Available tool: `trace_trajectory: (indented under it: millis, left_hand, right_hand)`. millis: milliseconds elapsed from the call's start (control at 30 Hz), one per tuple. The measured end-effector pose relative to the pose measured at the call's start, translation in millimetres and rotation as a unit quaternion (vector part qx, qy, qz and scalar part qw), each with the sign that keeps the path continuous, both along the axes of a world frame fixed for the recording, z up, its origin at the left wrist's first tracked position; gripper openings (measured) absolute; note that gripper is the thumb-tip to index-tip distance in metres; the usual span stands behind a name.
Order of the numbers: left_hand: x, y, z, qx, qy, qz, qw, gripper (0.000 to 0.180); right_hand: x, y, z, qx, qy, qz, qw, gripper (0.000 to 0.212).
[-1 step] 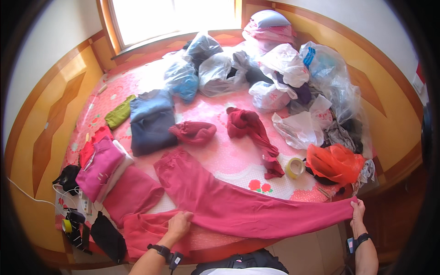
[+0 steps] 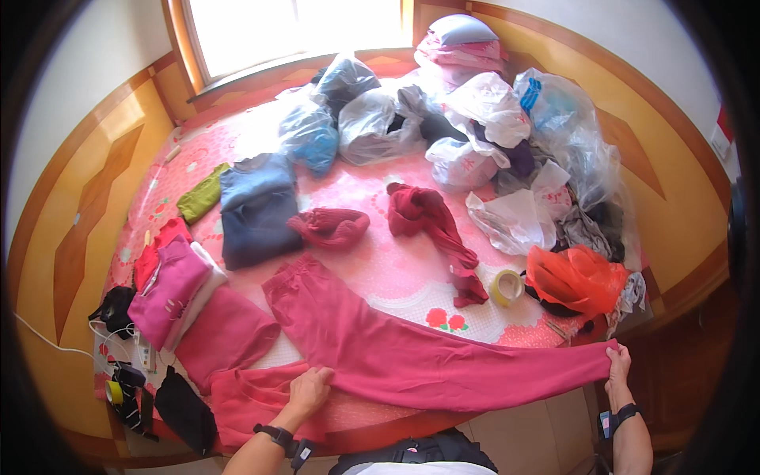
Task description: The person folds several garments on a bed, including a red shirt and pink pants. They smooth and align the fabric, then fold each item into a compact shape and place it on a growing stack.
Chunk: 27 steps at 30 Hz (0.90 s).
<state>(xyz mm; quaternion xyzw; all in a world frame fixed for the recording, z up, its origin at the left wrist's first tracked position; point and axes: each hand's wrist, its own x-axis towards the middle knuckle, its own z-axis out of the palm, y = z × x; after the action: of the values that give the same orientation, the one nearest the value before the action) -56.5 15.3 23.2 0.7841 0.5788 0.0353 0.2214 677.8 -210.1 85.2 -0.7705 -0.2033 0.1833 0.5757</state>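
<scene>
Dark pink trousers (image 2: 427, 356) lie stretched along the near edge of the bed, waistband toward the left and one leg drawn out to the right. My right hand (image 2: 619, 366) is closed on the end of that leg, past the bed's edge. My left hand (image 2: 310, 389) is closed on the trousers' near edge, beside a coral-red garment (image 2: 257, 400) that lies under that wrist. A folded pink garment (image 2: 226, 328) lies left of the waistband. Beyond the trousers are a bunched dark red knit item (image 2: 332, 228) and a longer crumpled dark red garment (image 2: 427, 222).
Stacked clothes (image 2: 170, 289), a black cloth (image 2: 186, 408) and a power strip (image 2: 145, 352) sit at left. Folded blue sweatshirts (image 2: 261, 214) lie farther back. Tape (image 2: 507, 287), an orange bag (image 2: 578, 277) and several plastic bags (image 2: 491, 111) line the right and back.
</scene>
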Motion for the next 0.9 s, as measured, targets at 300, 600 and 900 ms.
trace_trajectory:
  millis: [300, 600, 900]
  left_hand:
    - [-15, 84, 10, 0.007, -0.042, 0.065, 0.997, 0.029]
    - [-42, 239, -23, 0.157, 0.009, 0.207, 0.966, 0.053]
    - [-13, 278, -59, 0.034, 0.128, 0.261, 0.956, 0.066]
  right_hand:
    - [-15, -66, -8, -0.026, 0.016, -0.060, 0.998, 0.028]
    - [-42, -86, -11, -0.023, 0.041, -0.080, 0.996, 0.027]
    - [-83, -77, 13, 0.022, 0.056, -0.107, 0.992, 0.015]
